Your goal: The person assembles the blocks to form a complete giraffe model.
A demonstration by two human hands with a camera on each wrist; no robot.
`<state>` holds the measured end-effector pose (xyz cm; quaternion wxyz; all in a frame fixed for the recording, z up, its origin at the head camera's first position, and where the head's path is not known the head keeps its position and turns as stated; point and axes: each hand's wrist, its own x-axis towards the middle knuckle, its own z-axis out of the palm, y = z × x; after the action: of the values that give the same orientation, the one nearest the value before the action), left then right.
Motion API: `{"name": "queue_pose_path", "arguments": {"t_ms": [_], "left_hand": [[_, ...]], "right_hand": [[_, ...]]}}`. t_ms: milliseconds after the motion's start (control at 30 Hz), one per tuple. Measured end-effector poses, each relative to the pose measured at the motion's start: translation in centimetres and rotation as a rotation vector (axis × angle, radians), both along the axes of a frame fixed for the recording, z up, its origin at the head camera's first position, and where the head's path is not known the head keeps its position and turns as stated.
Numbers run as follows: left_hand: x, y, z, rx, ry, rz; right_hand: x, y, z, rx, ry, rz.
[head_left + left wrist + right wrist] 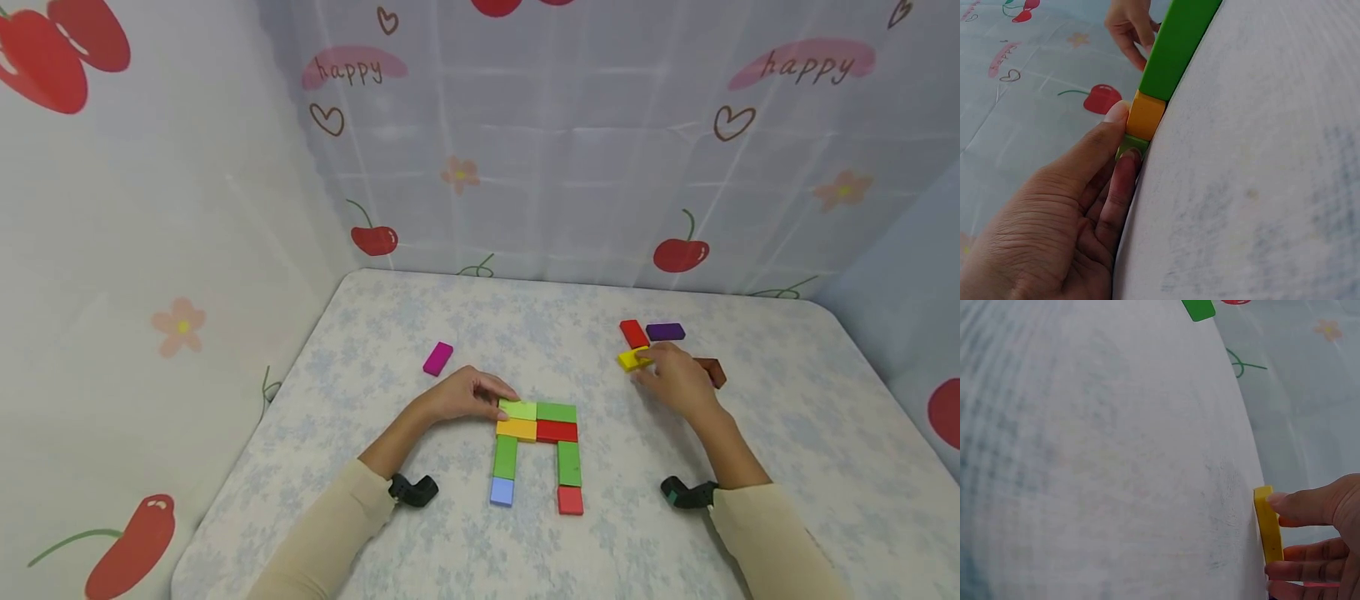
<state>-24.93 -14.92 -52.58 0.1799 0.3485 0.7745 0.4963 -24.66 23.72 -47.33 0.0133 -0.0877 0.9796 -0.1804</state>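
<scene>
Flat coloured blocks form a two-legged figure on the table. My left hand [467, 393] is at its upper left corner, the fingers and thumb pinching the light green block [519, 409], with the thumb close to the orange block [516, 429]. Beside these lie a green block [557, 412] and a red block [557, 431]. Two green blocks make the legs, ending in a blue block [502, 492] and a red square block [570, 501]. Further right, my right hand [675, 379] grips a yellow block [1268, 525], thumb at one end and fingers toward the other.
Around the right hand lie a red block [633, 333], a purple block [665, 332] and a brown block [712, 372], partly hidden by the hand. A magenta block [438, 358] lies at the left beyond the left hand. Printed curtains [555, 167] stand behind the table.
</scene>
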Motion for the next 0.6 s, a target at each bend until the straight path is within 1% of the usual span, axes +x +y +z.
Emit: {"name": "queue_pose_path", "arguments": {"t_ms": [200, 333, 467, 600], "left_hand": [[0.1, -0.1, 0.1, 0.002, -0.001, 0.012], [-0.1, -0.2, 0.1, 0.014, -0.005, 0.001], [-0.2, -0.2, 0.1, 0.024, -0.003, -0.016], [-0.1, -0.2, 0.0, 0.027, -0.008, -0.018]], "right_hand": [[0.2, -0.5, 0.2, -0.011, 0.046, 0.066], [0.4, -0.9, 0.5, -0.037, 0.051, 0.096], [0.8, -1.5, 0.4, -0.062, 0.037, 0.092], [1.2, -2.1, 0.2, -0.058, 0.005, 0.054]]}}
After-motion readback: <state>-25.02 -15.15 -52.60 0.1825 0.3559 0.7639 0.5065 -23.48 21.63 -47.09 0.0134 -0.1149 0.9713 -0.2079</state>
